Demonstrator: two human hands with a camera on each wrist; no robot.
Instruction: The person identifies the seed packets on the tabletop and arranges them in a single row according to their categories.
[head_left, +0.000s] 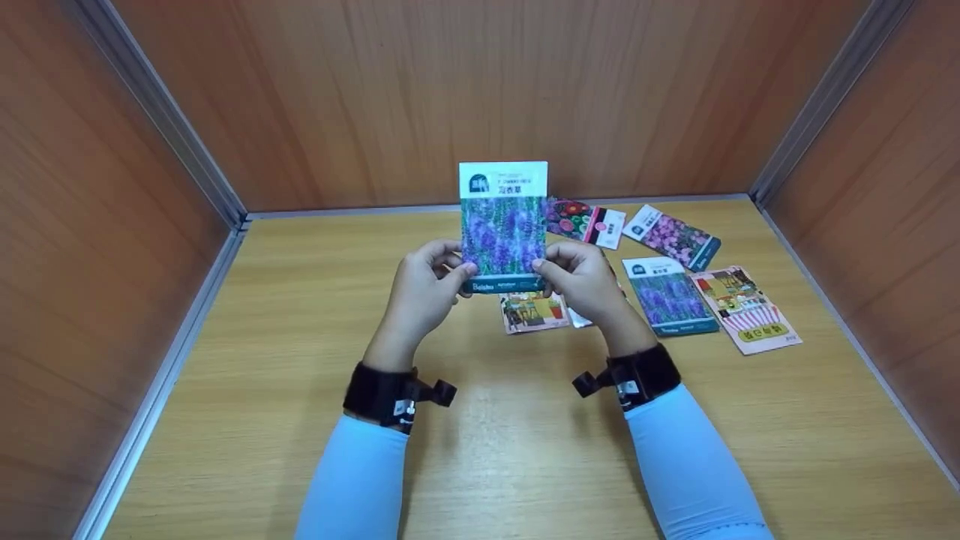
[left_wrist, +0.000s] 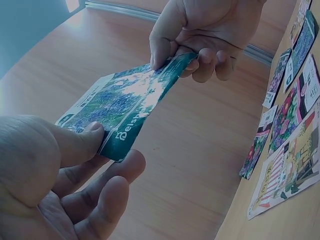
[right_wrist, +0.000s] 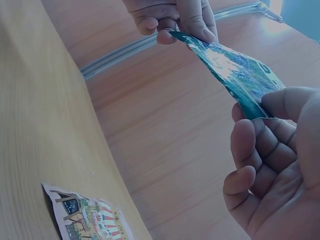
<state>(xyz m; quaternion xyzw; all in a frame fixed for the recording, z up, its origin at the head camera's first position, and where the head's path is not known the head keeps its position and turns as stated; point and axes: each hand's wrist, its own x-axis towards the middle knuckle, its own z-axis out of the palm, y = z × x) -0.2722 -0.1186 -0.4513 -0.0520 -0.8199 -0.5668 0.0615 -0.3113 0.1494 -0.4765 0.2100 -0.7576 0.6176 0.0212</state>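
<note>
A flat, glossy rectangular packet printed with purple flowers, white along its top and teal along its bottom, was held up clear of the yellowish wood-grain table, front toward the head camera. The left hand pinched its lower edge at eight o'clock, thumb in front; the right hand pinched it likewise at four. Holding it well seemed to call for light, level thumb pressure, low enough to leave the print uncovered, with no inward squeeze to bow it.

A pink-bordered cartoon packet lay near five o'clock. At three lay a red-flowered packet with a white end, and beyond it a pink-flowered, teal-ended packet. Toward four lay a matching purple-flowered packet and, just beside it, a second cartoon packet. Another packet, mostly hidden behind the right hand, was perhaps red-flowered.
</note>
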